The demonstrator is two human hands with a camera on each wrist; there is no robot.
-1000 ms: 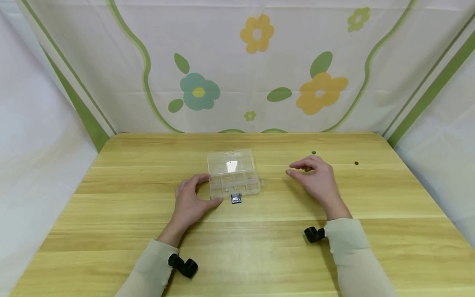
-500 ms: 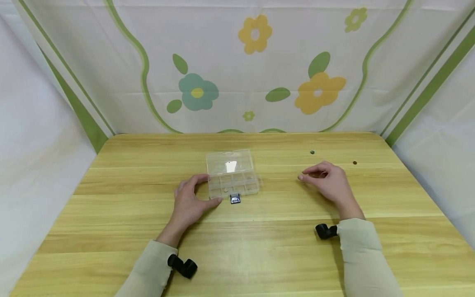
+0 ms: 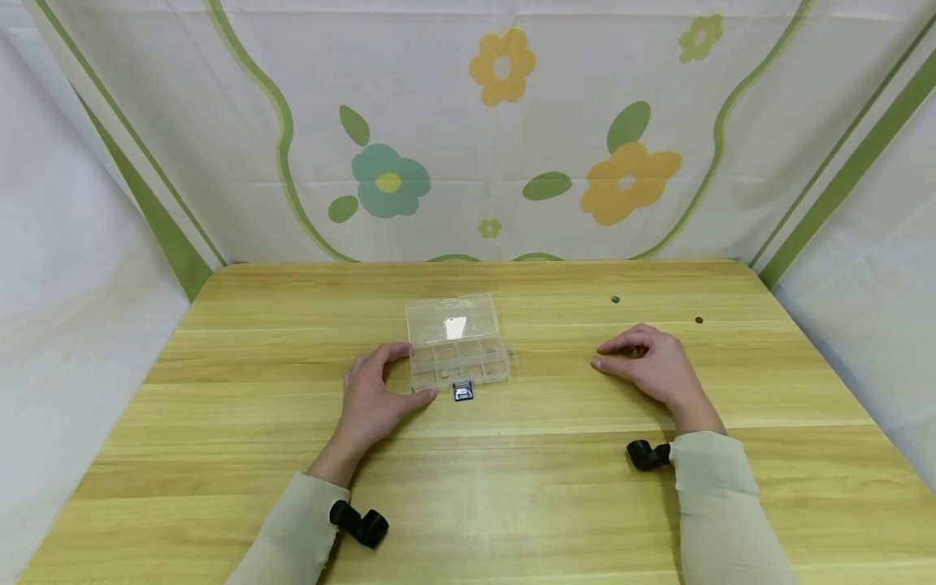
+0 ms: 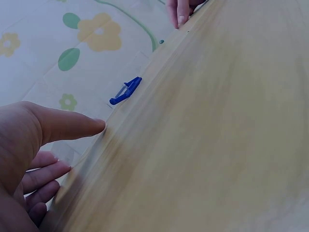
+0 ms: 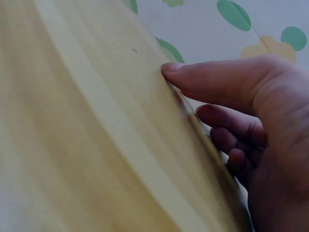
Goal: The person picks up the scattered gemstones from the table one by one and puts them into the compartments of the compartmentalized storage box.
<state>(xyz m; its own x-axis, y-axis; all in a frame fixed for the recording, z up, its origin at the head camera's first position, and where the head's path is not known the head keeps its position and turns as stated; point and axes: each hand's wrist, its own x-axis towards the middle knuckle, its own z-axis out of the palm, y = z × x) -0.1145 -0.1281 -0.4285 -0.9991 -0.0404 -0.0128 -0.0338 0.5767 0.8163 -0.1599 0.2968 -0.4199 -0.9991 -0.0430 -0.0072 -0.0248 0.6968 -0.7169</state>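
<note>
A clear compartment box (image 3: 461, 361) sat left of centre on the wooden table (image 3: 512, 487), its lid (image 3: 475, 317) open on the twelve o'clock side and its blue clasp (image 3: 463, 391) at six. A small pale piece (image 3: 444, 374) lay in a near compartment, toward eight o'clock inside. The left hand (image 3: 373, 398) was at the box's eight o'clock, thumb and forefinger spread well apart, touching its front edge and left side. Well out at the box's three o'clock, the right hand (image 3: 652, 367) was low over the table, thumb and forefinger nearly together; the tips were too obscured to tell whether they pinched anything. From that hand, a green bead (image 3: 615, 300) lay at eleven o'clock and a brown bead (image 3: 699, 320) between one and two. A flowered cloth (image 3: 453, 97) hung behind the table's twelve o'clock edge.
</note>
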